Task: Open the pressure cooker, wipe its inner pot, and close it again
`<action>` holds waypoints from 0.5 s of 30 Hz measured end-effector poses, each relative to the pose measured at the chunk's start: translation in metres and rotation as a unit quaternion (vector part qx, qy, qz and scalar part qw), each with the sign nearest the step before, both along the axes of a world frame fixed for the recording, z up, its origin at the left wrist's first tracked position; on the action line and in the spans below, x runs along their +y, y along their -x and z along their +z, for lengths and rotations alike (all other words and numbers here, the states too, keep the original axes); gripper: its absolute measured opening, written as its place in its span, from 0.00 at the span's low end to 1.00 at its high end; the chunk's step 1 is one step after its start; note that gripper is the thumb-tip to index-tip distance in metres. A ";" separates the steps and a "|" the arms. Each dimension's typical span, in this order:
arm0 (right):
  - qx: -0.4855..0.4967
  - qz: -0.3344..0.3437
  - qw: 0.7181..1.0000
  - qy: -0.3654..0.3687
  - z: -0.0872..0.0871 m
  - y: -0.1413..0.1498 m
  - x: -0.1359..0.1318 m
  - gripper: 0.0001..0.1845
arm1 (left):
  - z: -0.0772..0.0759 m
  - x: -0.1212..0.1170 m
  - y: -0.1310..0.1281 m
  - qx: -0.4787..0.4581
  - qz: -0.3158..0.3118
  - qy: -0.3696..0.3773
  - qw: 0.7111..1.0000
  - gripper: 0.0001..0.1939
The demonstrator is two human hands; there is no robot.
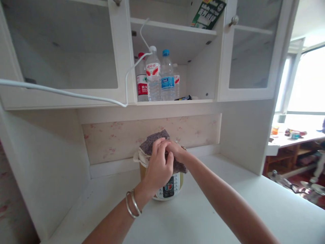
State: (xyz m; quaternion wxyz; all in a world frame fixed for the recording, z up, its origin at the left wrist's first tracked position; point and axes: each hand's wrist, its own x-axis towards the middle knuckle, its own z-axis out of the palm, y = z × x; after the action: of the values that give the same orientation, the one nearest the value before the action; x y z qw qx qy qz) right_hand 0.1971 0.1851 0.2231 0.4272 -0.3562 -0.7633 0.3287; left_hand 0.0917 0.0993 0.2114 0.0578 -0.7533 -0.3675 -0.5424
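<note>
A dark grey-brown cloth (154,138) lies bunched over the top of an electric cooker (175,185), with one corner draping down its front right side. My left hand (159,162), wearing two silver bangles at the wrist, has its fingers bent on the cloth. Reaching in from the right, my right hand (175,150) is closed at the cloth, its fingertips mostly hidden behind the left hand. Both hands meet above the lid. The cooker has a white and gold body and a dark control panel, partly covered by my left hand.
A white counter (101,210) holds the cooker inside a cabinet recess. Above, several plastic bottles (153,81) stand on an open shelf, and a white cable (83,96) runs across in front. A green box (208,13) leans higher up. Glass cabinet doors flank the shelf.
</note>
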 end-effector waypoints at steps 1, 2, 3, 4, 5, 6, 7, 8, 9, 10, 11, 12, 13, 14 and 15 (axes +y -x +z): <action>0.089 0.025 0.993 0.068 0.001 -0.003 0.000 0.11 | 0.001 0.004 -0.010 -0.005 0.007 0.015 1.000 0.18; 0.182 0.036 0.974 0.130 0.002 -0.008 -0.001 0.10 | 0.001 0.012 -0.018 -0.008 0.019 0.039 0.999 0.20; 0.261 0.033 0.949 0.174 0.002 -0.013 -0.001 0.09 | 0.000 0.022 -0.023 -0.006 0.038 0.070 0.997 0.22; 0.328 0.018 0.923 0.201 0.000 -0.020 -0.001 0.08 | -0.002 0.032 -0.026 0.001 0.061 0.105 0.993 0.25; 0.379 -0.005 0.900 0.213 -0.004 -0.027 -0.001 0.08 | -0.004 0.043 -0.028 0.013 0.084 0.138 0.987 0.28; 0.414 -0.030 0.884 0.214 -0.010 -0.035 -0.002 0.08 | -0.006 0.052 -0.027 0.030 0.103 0.164 0.981 0.31; 0.432 -0.053 0.876 0.206 -0.018 -0.043 -0.004 0.08 | -0.008 0.060 -0.025 0.049 0.115 0.184 0.975 0.34; 0.436 -0.067 0.876 0.197 -0.029 -0.052 -0.006 0.08 | -0.010 0.067 -0.021 0.068 0.121 0.197 0.971 0.38; 0.431 -0.076 0.878 0.193 -0.042 -0.060 -0.009 0.09 | -0.012 0.072 -0.016 0.085 0.125 0.205 0.967 0.41; 0.419 -0.083 0.883 0.196 -0.058 -0.068 -0.012 0.10 | -0.013 0.076 -0.009 0.100 0.131 0.212 0.963 0.45; 0.401 -0.088 0.888 0.209 -0.076 -0.075 -0.015 0.10 | -0.014 0.080 -0.001 0.111 0.143 0.220 0.959 0.48; 0.378 -0.096 0.892 0.229 -0.095 -0.082 -0.018 0.11 | -0.015 0.083 0.008 0.118 0.159 0.227 0.954 0.50; 0.349 -0.105 0.895 0.255 -0.114 -0.087 -0.021 0.12 | -0.016 0.087 0.018 0.122 0.173 0.234 0.949 0.51; 0.320 -0.113 0.897 0.283 -0.132 -0.091 -0.024 0.13 | -0.017 0.091 0.028 0.124 0.178 0.244 0.945 0.51; 0.293 -0.122 0.897 0.308 -0.149 -0.094 -0.027 0.14 | -0.017 0.095 0.038 0.122 0.174 0.258 0.943 0.51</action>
State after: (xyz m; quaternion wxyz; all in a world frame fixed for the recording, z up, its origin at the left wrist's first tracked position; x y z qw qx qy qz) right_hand 0.2914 0.1583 0.0745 0.5371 -0.4476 -0.4153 0.5820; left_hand 0.0536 0.1944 0.1944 -0.0007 -0.7269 -0.6103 -0.3147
